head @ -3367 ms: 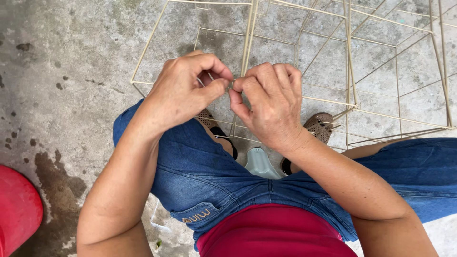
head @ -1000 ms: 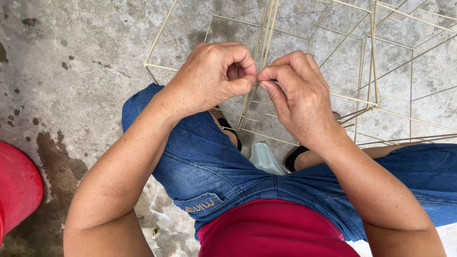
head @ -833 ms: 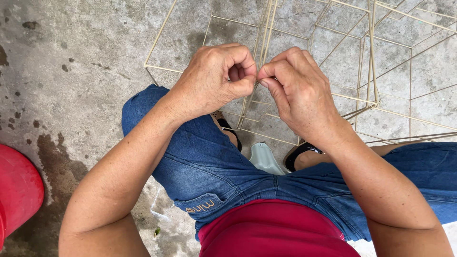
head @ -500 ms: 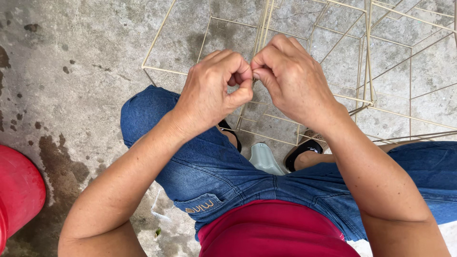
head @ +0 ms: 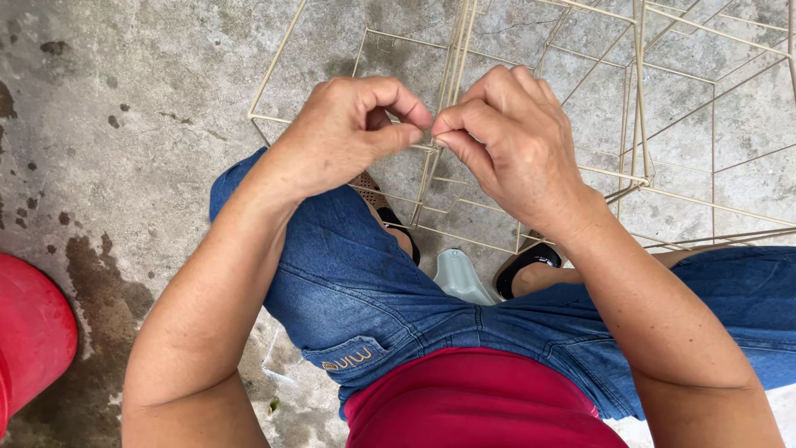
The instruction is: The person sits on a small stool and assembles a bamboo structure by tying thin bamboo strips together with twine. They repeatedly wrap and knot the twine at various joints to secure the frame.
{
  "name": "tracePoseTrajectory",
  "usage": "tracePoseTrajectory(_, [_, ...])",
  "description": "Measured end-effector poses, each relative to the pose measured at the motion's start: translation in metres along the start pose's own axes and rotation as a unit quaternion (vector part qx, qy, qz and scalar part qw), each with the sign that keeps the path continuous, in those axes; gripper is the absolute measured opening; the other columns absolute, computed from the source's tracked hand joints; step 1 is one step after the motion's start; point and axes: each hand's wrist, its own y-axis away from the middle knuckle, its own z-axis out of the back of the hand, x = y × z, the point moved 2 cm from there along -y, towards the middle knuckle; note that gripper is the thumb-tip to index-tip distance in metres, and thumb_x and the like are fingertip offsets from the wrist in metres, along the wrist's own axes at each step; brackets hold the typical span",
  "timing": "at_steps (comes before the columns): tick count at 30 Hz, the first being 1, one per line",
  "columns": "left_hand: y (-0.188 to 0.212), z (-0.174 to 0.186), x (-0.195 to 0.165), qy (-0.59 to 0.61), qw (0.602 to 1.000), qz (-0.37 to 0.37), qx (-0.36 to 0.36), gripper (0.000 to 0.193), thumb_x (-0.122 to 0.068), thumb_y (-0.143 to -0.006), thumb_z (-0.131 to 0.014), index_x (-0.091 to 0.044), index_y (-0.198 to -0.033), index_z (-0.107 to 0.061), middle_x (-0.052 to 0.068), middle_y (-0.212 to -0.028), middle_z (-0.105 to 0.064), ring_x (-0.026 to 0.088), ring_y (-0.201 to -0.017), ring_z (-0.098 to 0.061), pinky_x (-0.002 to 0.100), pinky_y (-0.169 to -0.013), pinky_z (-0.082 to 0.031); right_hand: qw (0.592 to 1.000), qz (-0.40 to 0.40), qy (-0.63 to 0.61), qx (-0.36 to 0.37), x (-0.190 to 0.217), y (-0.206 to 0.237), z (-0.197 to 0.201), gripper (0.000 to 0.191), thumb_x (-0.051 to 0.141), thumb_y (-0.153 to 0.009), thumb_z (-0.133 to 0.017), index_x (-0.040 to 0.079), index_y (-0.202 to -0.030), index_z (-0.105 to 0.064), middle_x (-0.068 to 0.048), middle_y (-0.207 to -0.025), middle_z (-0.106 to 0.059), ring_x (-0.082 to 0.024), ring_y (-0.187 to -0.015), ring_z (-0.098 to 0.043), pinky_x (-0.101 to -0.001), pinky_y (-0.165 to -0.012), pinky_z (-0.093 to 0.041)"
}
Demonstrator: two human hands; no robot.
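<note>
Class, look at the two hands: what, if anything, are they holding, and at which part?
Both the left hand and right hand pinch the thin-stick frame at a joint of its upright sticks, fingertips meeting there.

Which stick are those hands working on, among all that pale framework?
Start at the stick frame on the concrete floor. Left hand and right hand pinch together at the doubled upright sticks. Unlike its single neighbours, it is a pair.

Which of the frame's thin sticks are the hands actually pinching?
The paired upright sticks at the frame's middle. Left hand and right hand meet fingertip to fingertip on them, while the other sticks, such as the far-right upright, go untouched.
</note>
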Motion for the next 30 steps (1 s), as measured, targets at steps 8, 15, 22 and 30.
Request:
tracePoseTrajectory(8, [-0.008, -0.010, -0.004, -0.053, 0.998, -0.042, -0.008, 0.012, -0.019, -0.087, -0.084, -0.012, -0.096, -0.079, -0.002, -0.083, -0.075, 0.005, -0.059, -0.056, 0.025, -0.052, -0.046, 1.000, -0.004, 0.015, -0.015, -0.004, 0.008, -0.001, 0.016, 0.016, -0.098, -0.086, 0.013, -0.106, -0.073, -0.001, -0.102, -0.061, -0.021, -0.096, -0.056, -0.0365, -0.081, -0.042])
tracePoseTrajectory(15, [-0.001, -0.013, -0.009, -0.083, 0.984, -0.134, -0.079, 0.010, -0.016, -0.093, -0.081, -0.008, -0.095, -0.075, 0.000, -0.085, -0.071, 0.006, -0.064, -0.062, 0.024, -0.056, -0.050, 0.999, -0.034, 0.027, -0.033, 0.006, 0.017, 0.008, 0.022, 0.020, -0.099, -0.087, 0.011, -0.108, -0.069, -0.002, -0.105, -0.061, -0.020, -0.098, -0.057, -0.0347, -0.083, -0.039])
tracePoseTrajectory(22, [0.000, -0.013, -0.004, -0.064, 0.992, -0.083, -0.076, 0.009, -0.016, -0.092, -0.080, -0.008, -0.092, -0.076, -0.001, -0.080, -0.071, 0.006, -0.063, -0.062, 0.023, -0.053, -0.049, 0.991, -0.049, 0.113, -0.061, 0.018, 0.014, -0.012, 0.037, 0.024, -0.087, -0.093, 0.014, -0.107, -0.064, -0.003, -0.103, -0.056, -0.023, -0.097, -0.055, -0.0399, -0.083, -0.035])
tracePoseTrajectory(30, [0.000, -0.013, 0.000, -0.069, 0.992, -0.069, -0.082, 0.010, -0.016, -0.094, -0.075, -0.006, -0.091, -0.074, 0.001, -0.079, -0.071, 0.007, -0.066, -0.064, 0.026, -0.056, -0.050, 0.990, -0.036, 0.098, -0.095, 0.021, 0.014, -0.021, 0.027, 0.010, -0.090, -0.087, 0.012, -0.105, -0.065, -0.001, -0.102, -0.057, -0.022, -0.092, -0.056, -0.0380, -0.079, -0.037])
